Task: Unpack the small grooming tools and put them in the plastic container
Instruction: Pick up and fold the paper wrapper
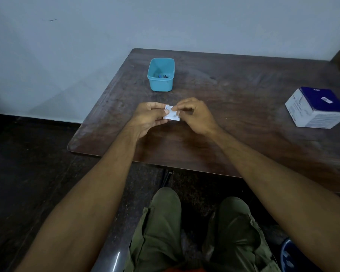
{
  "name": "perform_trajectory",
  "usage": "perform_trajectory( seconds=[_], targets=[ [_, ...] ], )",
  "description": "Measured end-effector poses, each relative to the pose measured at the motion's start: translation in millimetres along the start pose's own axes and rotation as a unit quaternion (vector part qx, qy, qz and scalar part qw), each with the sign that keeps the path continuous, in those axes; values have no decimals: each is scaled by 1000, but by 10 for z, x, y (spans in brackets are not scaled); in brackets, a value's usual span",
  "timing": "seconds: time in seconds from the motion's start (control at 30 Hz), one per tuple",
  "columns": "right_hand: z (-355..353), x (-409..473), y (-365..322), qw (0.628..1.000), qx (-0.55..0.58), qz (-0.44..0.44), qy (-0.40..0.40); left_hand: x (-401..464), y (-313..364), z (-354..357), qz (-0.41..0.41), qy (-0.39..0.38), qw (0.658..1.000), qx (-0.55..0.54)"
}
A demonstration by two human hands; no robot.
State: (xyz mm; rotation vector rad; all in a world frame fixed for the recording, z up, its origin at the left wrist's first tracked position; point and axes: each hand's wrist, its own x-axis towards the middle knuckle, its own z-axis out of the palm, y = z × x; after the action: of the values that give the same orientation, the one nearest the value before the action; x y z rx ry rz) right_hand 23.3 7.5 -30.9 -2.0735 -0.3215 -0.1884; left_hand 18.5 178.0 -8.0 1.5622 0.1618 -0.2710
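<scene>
Both hands are pinching a little white packet (171, 113) just above the table (234, 99): left hand (150, 117) is gripping its left edge with thumb and fingers, right hand (192, 114) is nipping the top right. Further back, a teal plastic container (161, 86) is holding a few small bits, too tiny to identify. A blue-and-white box (316, 107) is sitting far right.

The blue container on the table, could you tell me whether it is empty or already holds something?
Not empty: the lidless blue container holds a few small dark items on its bottom.
</scene>
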Motion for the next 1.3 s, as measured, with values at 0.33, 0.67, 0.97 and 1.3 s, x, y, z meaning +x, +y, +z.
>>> perform_trajectory(
  seconds=[0.33, 0.67, 0.97, 1.3],
  targets=[
    [-38, -176, -132, 966, 179, 183, 25, -133, -76, 233, 58, 31, 997, 43],
    [-152, -343, -108, 970, 184, 152, 36, -197, -173, 323, 37, 3, 999, -29],
    [-261, -383, -32, 992, 90, 65, 59, -210, -66, 418, -56, -39, 994, -89],
    [-373, -544, -19, 954, 246, 157, 60, -221, -155, 627, 17, 0, 998, -61]
  ],
)
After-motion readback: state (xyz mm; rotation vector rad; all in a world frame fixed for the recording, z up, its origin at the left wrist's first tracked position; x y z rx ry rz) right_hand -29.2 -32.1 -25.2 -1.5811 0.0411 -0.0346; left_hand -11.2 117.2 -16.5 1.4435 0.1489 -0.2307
